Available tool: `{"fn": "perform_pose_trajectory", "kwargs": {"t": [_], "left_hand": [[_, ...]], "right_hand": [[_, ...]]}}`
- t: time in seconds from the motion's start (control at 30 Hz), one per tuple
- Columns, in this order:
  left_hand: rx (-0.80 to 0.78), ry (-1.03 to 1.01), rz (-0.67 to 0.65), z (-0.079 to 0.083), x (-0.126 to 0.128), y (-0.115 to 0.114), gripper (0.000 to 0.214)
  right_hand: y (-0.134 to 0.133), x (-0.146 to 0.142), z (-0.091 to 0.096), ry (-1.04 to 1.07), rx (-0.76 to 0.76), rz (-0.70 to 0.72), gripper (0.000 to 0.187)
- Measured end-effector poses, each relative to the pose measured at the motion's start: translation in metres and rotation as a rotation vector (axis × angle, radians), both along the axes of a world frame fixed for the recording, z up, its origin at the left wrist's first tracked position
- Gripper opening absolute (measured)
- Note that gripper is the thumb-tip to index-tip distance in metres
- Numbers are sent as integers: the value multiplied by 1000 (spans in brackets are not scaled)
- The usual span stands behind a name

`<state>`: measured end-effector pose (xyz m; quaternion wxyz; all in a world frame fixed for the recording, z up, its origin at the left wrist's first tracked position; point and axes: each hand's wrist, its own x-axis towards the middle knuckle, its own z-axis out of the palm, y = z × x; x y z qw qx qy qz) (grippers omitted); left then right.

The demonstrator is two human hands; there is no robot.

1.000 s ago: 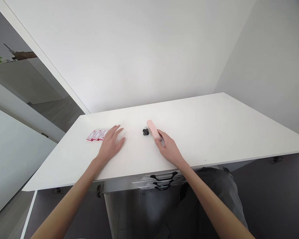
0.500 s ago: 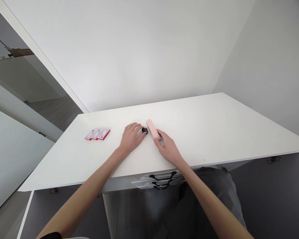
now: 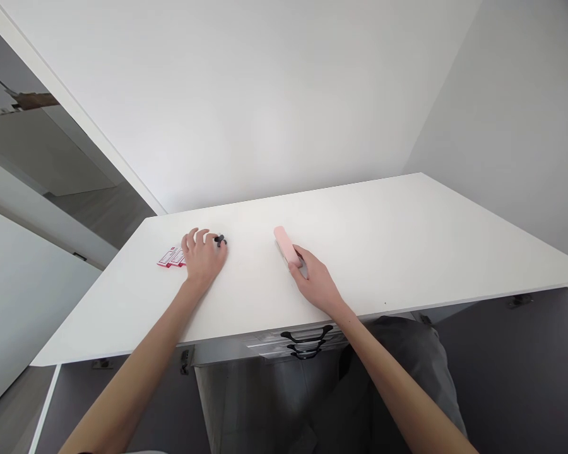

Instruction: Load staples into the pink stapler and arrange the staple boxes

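Note:
A pink stapler (image 3: 284, 246) lies on the white table (image 3: 397, 246), and my right hand (image 3: 312, 282) grips its near end. My left hand (image 3: 202, 256) rests at the left of the table with its fingers curled. A small black object (image 3: 219, 240) is pinched at its fingertips. Just left of that hand lie red-and-white small boxes (image 3: 170, 258), partly covered by the hand.
A drawer unit with black handles (image 3: 307, 338) stands under the table's near edge. White walls close the back and right sides. The table's left edge borders an open passage with grey floor.
My left hand went from the red boxes to the black object beside the stapler, took it, and carried it left to the boxes. My right hand stayed on the stapler.

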<state>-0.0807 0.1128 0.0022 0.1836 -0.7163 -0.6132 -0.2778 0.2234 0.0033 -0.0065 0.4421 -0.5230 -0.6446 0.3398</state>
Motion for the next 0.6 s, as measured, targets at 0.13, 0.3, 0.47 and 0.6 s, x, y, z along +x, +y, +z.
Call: {"fn": "perform_pose_trajectory", "kwargs": {"t": [0.13,0.3,0.47,0.6], "left_hand": [[35,-53,104,-3,-18,3,27],[72,-76,140,-4,-19,3,39],[28,-23,-58,2,1,-1,38],[-69,-35,-306,4,38,-5,33]], "right_hand": [[0,1,0,10,10,-3,48],[0,-1,-1,-2,21,-12,47],[2,-7,-2,-43,20,-91,49],[5,-8,-3,-62,20,-129,47]]}}
